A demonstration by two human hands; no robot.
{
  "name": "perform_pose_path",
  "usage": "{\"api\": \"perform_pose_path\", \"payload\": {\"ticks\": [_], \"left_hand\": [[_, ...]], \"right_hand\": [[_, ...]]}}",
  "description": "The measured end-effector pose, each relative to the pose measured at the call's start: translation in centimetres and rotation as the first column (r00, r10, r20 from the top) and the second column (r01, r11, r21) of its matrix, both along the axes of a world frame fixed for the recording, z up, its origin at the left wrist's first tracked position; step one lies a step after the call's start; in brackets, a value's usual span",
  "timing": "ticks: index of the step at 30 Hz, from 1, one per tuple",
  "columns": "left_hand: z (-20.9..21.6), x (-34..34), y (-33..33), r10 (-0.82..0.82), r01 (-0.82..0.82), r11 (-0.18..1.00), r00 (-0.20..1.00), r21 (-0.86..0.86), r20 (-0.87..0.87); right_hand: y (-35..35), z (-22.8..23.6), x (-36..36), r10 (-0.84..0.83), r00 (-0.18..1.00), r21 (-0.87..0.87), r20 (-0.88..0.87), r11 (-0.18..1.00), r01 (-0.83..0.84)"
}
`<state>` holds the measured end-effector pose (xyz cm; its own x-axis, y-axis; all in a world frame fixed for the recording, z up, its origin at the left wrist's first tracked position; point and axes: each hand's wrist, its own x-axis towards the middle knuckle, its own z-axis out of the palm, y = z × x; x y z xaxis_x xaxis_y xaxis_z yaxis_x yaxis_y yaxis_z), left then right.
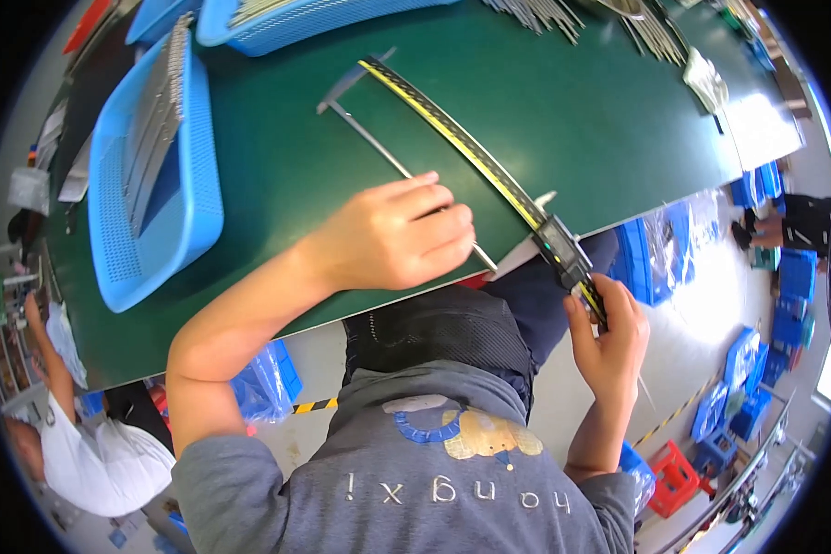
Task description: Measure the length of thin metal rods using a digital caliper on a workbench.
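Note:
My left hand [397, 235] is closed around a thin metal rod [369, 138] over the table's near edge. A flat grey crosspiece [353, 85] shows at the rod's far end, and its near end sticks out below my fingers. A digital caliper [471, 148] with a long black-and-yellow scale slants from the far middle of the table toward me. Its near end is gripped by my right hand [611, 332], thumb and fingers pressed on it beyond the table edge. The display housing [563, 249] sits just above that hand. Rod and caliper appear apart.
On the green table [277, 185], a blue basket [203, 212] holding metal rods stands at left, another blue basket [323, 28] behind. More rods [540, 17] and a white glove-like item [706, 81] lie at far right. A person in white [106, 462] works at left.

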<state>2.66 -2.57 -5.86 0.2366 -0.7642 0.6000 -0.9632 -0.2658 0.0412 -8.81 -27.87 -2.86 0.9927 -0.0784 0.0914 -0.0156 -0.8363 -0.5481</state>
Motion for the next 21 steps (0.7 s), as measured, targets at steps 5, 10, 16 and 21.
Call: {"api": "perform_pose_path", "payload": {"ticks": [5,10,16,21], "left_hand": [[-0.04,0.16,-0.15,0.025,-0.025,1.000,1.000,0.008,-0.010],[0.03,0.05,-0.18,0.022,-0.022,1.000,1.000,0.011,-0.021],[0.25,0.08,-0.10,0.019,-0.018,0.999,0.999,0.028,-0.042],[0.40,0.36,-0.17,0.005,-0.002,0.999,0.998,0.038,-0.066]], "right_hand": [[0.01,-0.06,-0.23,-0.007,1.000,-0.012,0.019,1.000,0.007],[0.06,0.02,-0.54,-0.013,1.000,-0.017,0.024,1.000,0.014],[0.21,0.00,-0.54,-0.026,0.999,-0.021,0.035,0.999,0.027],[0.10,-0.24,-0.58,-0.068,0.998,-0.074,0.007,0.995,0.068]]}}
